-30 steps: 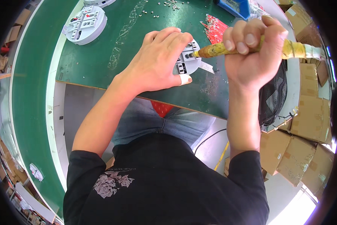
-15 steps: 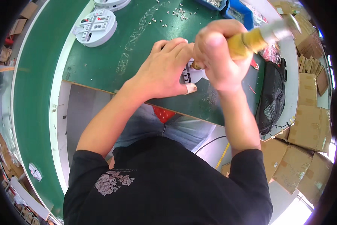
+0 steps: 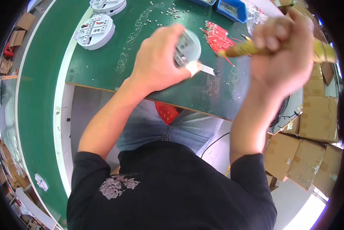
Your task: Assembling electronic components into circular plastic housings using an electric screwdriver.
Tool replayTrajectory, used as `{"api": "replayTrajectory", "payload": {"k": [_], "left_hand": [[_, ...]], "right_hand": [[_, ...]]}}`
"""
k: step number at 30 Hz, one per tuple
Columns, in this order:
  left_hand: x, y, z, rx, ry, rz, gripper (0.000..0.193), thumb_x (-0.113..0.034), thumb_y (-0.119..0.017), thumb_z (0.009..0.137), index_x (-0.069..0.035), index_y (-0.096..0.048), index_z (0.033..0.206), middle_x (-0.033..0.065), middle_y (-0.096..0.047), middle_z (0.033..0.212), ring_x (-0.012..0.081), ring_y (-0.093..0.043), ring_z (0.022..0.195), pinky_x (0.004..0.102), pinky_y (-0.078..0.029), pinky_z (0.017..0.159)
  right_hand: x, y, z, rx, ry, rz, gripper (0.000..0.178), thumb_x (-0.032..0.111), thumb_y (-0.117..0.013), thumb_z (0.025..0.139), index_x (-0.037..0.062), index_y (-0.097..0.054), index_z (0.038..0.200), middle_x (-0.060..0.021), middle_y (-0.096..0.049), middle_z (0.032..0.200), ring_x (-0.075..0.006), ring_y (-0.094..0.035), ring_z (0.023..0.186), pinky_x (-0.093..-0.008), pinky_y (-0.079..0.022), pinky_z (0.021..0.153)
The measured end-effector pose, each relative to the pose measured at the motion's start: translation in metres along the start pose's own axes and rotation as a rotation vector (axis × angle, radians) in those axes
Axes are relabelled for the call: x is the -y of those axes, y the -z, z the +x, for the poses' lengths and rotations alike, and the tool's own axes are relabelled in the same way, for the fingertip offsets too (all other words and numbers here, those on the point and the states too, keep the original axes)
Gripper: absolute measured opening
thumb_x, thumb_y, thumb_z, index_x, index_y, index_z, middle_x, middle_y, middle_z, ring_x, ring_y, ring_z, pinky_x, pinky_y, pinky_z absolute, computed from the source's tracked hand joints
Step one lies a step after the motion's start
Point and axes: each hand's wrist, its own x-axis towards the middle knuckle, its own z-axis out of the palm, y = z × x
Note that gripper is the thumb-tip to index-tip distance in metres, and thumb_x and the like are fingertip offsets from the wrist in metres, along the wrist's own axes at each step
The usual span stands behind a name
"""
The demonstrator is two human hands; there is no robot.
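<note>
My left hand (image 3: pixel 156 59) is closed around the edge of a round whitish plastic base (image 3: pixel 194 44), tilted and blurred above the green bench. The palm and fingers cover its left side; a pale wrap shows on the thumb. A white strip (image 3: pixel 207 69) shows beside the base at its lower right. To the right, my right hand (image 3: pixel 281 53) is raised, its fingers wrapped around a yellow power screwdriver (image 3: pixel 243 48). The tool lies nearly level, its narrow tip pointing left toward the base but apart from it.
Red wire leads (image 3: pixel 217 34) lie piled beyond the tool tip. Small metal parts (image 3: pixel 174 13) are scattered at the back, near a blue bin (image 3: pixel 232 10). More round bases (image 3: pixel 95 31) sit at the far left. Cardboard boxes (image 3: pixel 317 115) are stacked at right.
My right hand has moved right with the screwdriver, away from the base, and the tool has swung toward level. My left hand has lifted and tilted the base. The red leads have come into view.
</note>
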Motion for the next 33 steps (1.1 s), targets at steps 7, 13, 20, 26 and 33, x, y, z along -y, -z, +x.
{"api": "replayTrajectory", "payload": {"k": [7, 13, 20, 26, 33], "left_hand": [[-0.027, 0.006, -0.035, -0.25, 0.09, -1.504, 0.073, -0.05, -0.052, 0.091, -0.002, -0.037, 0.144, 0.0177, -0.053, 0.139, 0.0319, -0.053, 0.131, 0.0506, -0.047, 0.106], [-0.046, -0.019, -0.053, -0.153, -0.007, -1.383, 0.081, -0.055, -0.046, 0.092, 0.0, -0.03, 0.149, 0.0174, -0.05, 0.142, 0.0307, -0.053, 0.131, 0.0488, -0.045, 0.109], [-0.058, -0.031, -0.063, -0.25, 0.072, -0.981, 0.099, -0.068, -0.05, 0.084, 0.009, -0.036, 0.145, 0.0237, -0.049, 0.143, 0.0306, -0.054, 0.13, 0.0422, -0.047, 0.105], [-0.048, -0.028, -0.069, -0.172, 0.089, -1.068, 0.098, -0.07, -0.046, 0.083, 0.007, -0.038, 0.143, 0.0208, -0.052, 0.138, 0.0272, -0.056, 0.124, 0.0381, -0.049, 0.097], [-0.053, -0.034, -0.071, -0.227, 0.1, -1.313, 0.095, -0.07, -0.043, 0.084, 0.002, -0.039, 0.145, 0.0195, -0.052, 0.136, 0.0255, -0.056, 0.123, 0.0365, -0.047, 0.097]], "right_hand": [[-0.001, 0.018, -0.067, 0.158, -0.409, -0.429, 0.017, 0.017, -0.068, 0.095, 0.0003, -0.069, 0.098, 0.001, -0.056, 0.068, -0.0048, -0.046, 0.05, -0.022, -0.035, 0.046], [0.007, 0.031, -0.084, 0.345, -0.471, -0.569, 0.017, 0.019, -0.071, 0.094, 0.0023, -0.073, 0.095, 0.0032, -0.06, 0.068, -0.0026, -0.048, 0.05, -0.0193, -0.035, 0.046], [0.01, 0.034, -0.083, 0.337, -0.569, -0.419, 0.011, 0.013, -0.069, 0.096, 0.0025, -0.066, 0.093, 0.0011, -0.06, 0.069, -0.006, -0.055, 0.058, -0.0223, -0.043, 0.053], [0.026, 0.019, -0.086, 0.202, -0.911, -0.198, 0.01, 0.011, -0.066, 0.099, 0.0029, -0.064, 0.093, 0.0019, -0.059, 0.07, -0.0054, -0.056, 0.063, -0.0218, -0.045, 0.058], [0.004, 0.031, -0.108, 0.2, -0.544, -0.093, 0.01, 0.009, -0.072, 0.091, 0.0011, -0.068, 0.094, -0.0025, -0.064, 0.072, -0.0093, -0.057, 0.059, -0.0238, -0.044, 0.055]]}}
